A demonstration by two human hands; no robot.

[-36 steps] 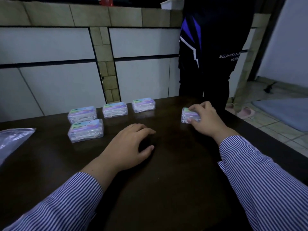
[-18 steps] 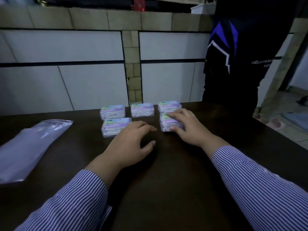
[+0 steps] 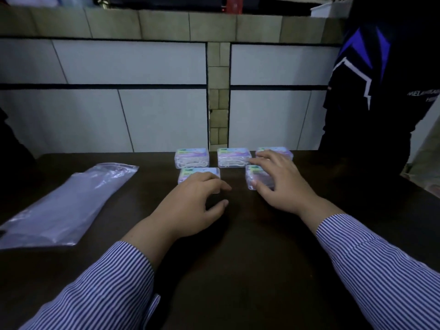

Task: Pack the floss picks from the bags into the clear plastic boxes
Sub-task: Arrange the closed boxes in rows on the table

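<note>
Five clear plastic boxes packed with white floss picks sit at the far edge of the dark table (image 3: pixel 238 258). Three form a back row: left box (image 3: pixel 191 157), middle box (image 3: pixel 233 157), right box (image 3: pixel 281 151). In front of them lie a front-left box (image 3: pixel 195 173) and a front-right box (image 3: pixel 256 177). My right hand (image 3: pixel 278 184) lies over the front-right box, fingers spread and fairly straight, thumb at its near-left corner, index tip reaching the back row. My left hand (image 3: pixel 192 206) rests on the table, loosely curled and holding nothing, knuckles hiding the front-left box's near edge.
A flat clear zip bag (image 3: pixel 71 203) lies on the table's left side. A person in dark clothing (image 3: pixel 381 91) stands beyond the table's far right corner. A tiled wall rises right behind the table's far edge.
My right hand has slid the fifth box leftward from the table's right part to a spot in front of the back row. My left hand stayed put. The view turned left.
</note>
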